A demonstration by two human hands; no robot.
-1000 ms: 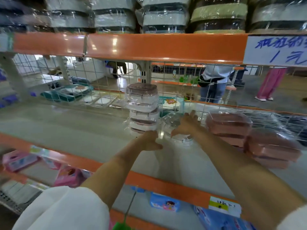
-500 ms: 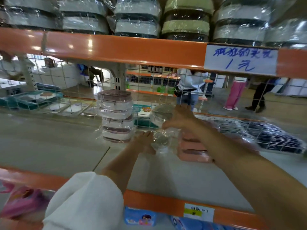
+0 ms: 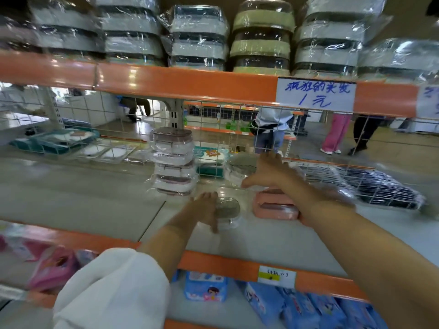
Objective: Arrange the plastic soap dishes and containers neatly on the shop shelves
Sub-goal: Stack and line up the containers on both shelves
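A: White sleeve [image 3: 111,290] nearest, left arm. Left hand [image 3: 204,210] on the grey shelf [image 3: 95,205], fingers [image 3: 212,222] loosely spread, touching the left side of a wrapped grey-green soap dish [image 3: 228,208]. Not curled round it.

B: Right hand?

A: Right hand [image 3: 268,172] further in, raised, gripping a second wrapped soap dish [image 3: 240,168] off the shelf, thumb below, fingers over the top. Pink dishes [image 3: 275,206] sit beneath that wrist.

B: Behind?

A: Stack of wrapped dishes [image 3: 173,160] upright, left of both hands, against the wire grid [image 3: 213,119]. Blurred.
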